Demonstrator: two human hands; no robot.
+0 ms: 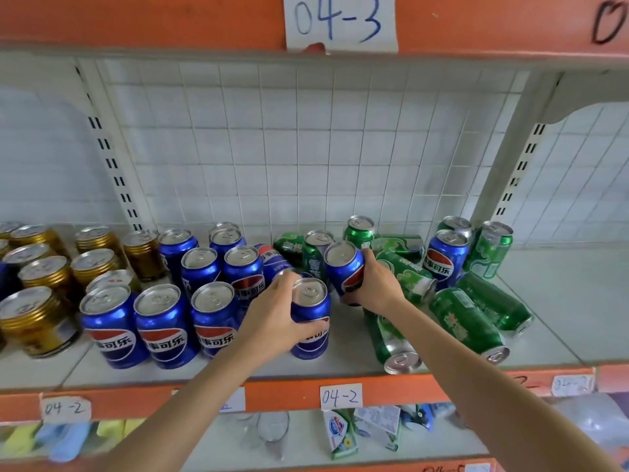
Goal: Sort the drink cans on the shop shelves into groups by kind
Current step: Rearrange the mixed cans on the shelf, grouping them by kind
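Meanwhile, my left hand [272, 311] grips an upright blue can [310, 321] near the shelf [340, 366] front; my right hand [376, 284] grips another blue can [344, 267] beside toppled green cans [466, 321].

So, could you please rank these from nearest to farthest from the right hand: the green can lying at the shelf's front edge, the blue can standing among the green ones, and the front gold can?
From the right hand:
1. Blue can among the green ones, just right and behind.
2. Green can at the front edge, below it.
3. Front gold can, far left.
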